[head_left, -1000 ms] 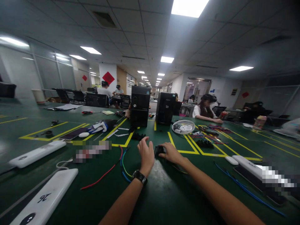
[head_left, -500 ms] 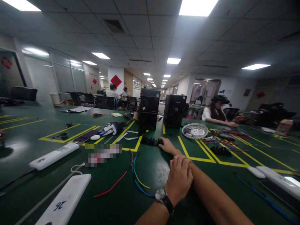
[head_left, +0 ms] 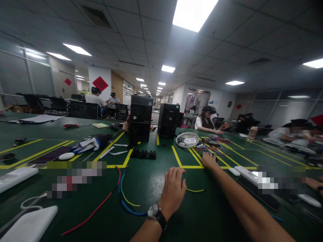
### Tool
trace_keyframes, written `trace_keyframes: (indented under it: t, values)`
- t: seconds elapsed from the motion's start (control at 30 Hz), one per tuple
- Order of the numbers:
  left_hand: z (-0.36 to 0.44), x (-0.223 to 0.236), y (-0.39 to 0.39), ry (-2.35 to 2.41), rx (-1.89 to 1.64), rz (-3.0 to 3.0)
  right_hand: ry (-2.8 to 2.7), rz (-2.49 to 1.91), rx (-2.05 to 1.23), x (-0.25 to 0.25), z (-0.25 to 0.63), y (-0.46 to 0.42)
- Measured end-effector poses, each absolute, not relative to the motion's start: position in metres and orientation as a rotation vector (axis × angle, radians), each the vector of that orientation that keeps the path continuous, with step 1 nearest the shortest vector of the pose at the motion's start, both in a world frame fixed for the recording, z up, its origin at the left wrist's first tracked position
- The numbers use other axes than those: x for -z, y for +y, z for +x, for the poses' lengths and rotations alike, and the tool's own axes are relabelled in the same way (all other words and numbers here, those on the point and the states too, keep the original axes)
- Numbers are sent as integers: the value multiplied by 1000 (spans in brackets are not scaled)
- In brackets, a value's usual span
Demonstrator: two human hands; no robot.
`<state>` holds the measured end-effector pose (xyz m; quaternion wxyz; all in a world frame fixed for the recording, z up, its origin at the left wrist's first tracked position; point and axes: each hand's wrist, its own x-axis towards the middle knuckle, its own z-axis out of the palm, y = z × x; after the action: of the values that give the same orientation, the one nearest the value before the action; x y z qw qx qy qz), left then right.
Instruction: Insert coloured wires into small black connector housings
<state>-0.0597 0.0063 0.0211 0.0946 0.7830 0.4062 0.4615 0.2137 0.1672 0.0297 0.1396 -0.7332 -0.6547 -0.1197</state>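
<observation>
My left hand (head_left: 174, 188), with a watch on the wrist, rests palm down on the green table (head_left: 151, 218), fingers slightly spread and holding nothing. A short yellow wire (head_left: 195, 191) lies just right of it. My right hand (head_left: 209, 159) is stretched far forward onto the yellow floor-tape lines, near a pile of coloured wires (head_left: 210, 147); whether it holds anything I cannot make out. A row of black connector blocks (head_left: 143, 154) lies ahead of my left hand. Red, green and blue wires (head_left: 123, 195) curve across the table to its left.
Two black computer towers (head_left: 140, 117) (head_left: 168, 120) stand at mid-table, a white fan grille (head_left: 187, 139) beside them. White power banks (head_left: 27, 228) (head_left: 15, 176) lie at left, a phone and white devices (head_left: 248, 174) at right. Other people sit at far tables.
My right hand left the black connector blocks and reached right toward the coloured wires. My left hand came off my right forearm and settled on the table. The view swung right.
</observation>
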Motion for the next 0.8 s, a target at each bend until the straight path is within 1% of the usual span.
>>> trace_keyframes:
  t: [0.13,0.3,0.4,0.6,0.7,0.8]
  values:
    - [-60,-16,13,1263,-1398,2268,-1961,-2174,299,-27,233,158]
    - [-66,-9,22,1375,-1367,2219,-2041,-2072,268,-27,207,157]
    - [-68,-7,19,1330,-1174,2337,-2113,-1945,237,-27,184,151]
    - [-54,-9,6,1004,-614,2791,-2203,-1709,184,-18,148,121]
    - [-55,-20,7,1025,-505,2826,-2175,-1661,158,-14,149,106]
    - [-82,-32,14,1144,-432,2815,-2127,-1638,97,-14,161,97]
